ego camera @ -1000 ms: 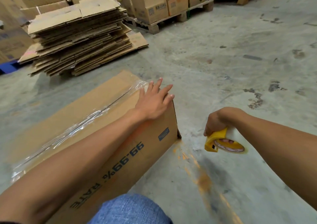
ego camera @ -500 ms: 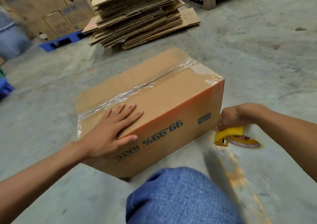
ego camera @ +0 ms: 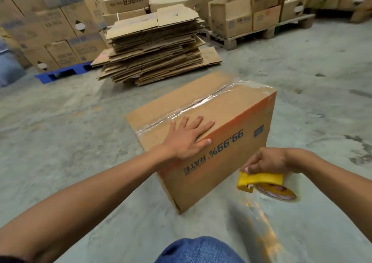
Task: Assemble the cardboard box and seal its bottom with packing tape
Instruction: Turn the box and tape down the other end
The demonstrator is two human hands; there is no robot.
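A brown cardboard box (ego camera: 227, 162) stands on the concrete floor, printed upside down with "99.99% RATE". Clear packing tape (ego camera: 193, 105) runs along the seam of its upward-facing flaps and folds over both ends. My left hand (ego camera: 187, 137) lies flat on the near left part of that top face, fingers spread, thumb over the edge. My right hand (ego camera: 267, 162) grips a yellow tape dispenser (ego camera: 263, 184) with a roll of clear tape, held low to the right of the box and apart from it.
A tall pile of flattened cardboard boxes (ego camera: 155, 51) lies behind the box. Stacked cartons (ego camera: 56, 27) on a blue pallet (ego camera: 60, 74) stand at the back left, more cartons on a wooden pallet (ego camera: 261, 35) at the back right. My knee in blue jeans (ego camera: 201, 250) shows at the bottom.
The view has lifted and swung, so the box now sits further from me. My left hand slid back from the far end to the near left of the taped face. The dispenser stays low at the right.
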